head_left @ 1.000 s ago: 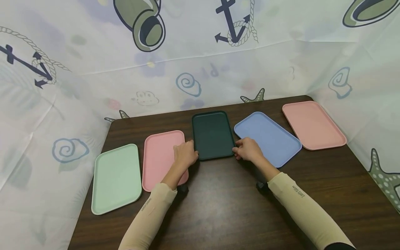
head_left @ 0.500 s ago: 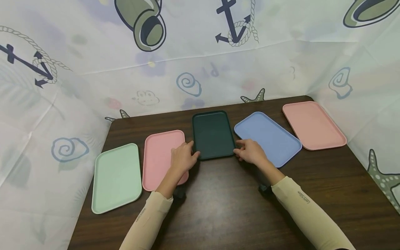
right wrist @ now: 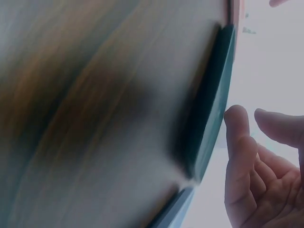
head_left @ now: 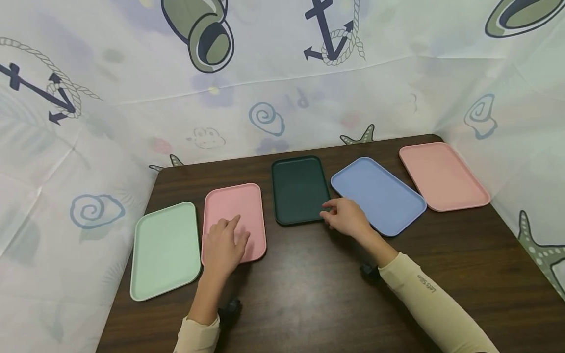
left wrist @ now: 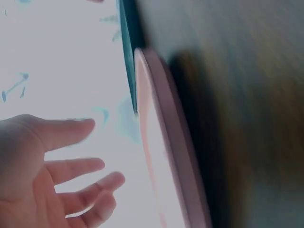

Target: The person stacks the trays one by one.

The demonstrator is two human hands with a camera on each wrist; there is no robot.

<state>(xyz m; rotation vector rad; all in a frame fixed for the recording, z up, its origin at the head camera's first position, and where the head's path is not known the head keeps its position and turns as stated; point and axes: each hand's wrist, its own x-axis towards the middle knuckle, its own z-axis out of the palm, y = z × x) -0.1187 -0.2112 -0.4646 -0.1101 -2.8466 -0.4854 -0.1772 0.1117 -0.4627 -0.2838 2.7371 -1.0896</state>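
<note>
Five flat trays lie in an arc on the dark wooden table (head_left: pixel 309 284), read here from nine o'clock round to three. Farthest toward nine o'clock is the mint green tray (head_left: pixel 164 250), empty and lying flat. Just beside it, toward ten o'clock, lies the pink tray (head_left: pixel 234 206); the left hand (head_left: pixel 225 245) is over its near half, fingers spread and only loosely bent, gripping nothing, and the left wrist view shows the palm open beside the tray's raised rim, though whether the fingertips touch the tray cannot be told. At twelve o'clock sits the dark green tray (head_left: pixel 300 189), long side running away from the person. The right hand (head_left: pixel 346 218) is at that tray's near right corner, about one o'clock, fingers partly curled with the thumb and forefinger (right wrist: pixel 236 142) close to the rim; the right wrist view shows a small gap between them and the edge, so the hand holds nothing. Under and beyond that hand, toward two o'clock, lies the blue tray (head_left: pixel 379 193), angled. At three o'clock, near the table's far right corner, lies the salmon tray (head_left: pixel 443 176). A printed cloth (head_left: pixel 132 73) with anchors and shells hangs behind and beside the table.
</note>
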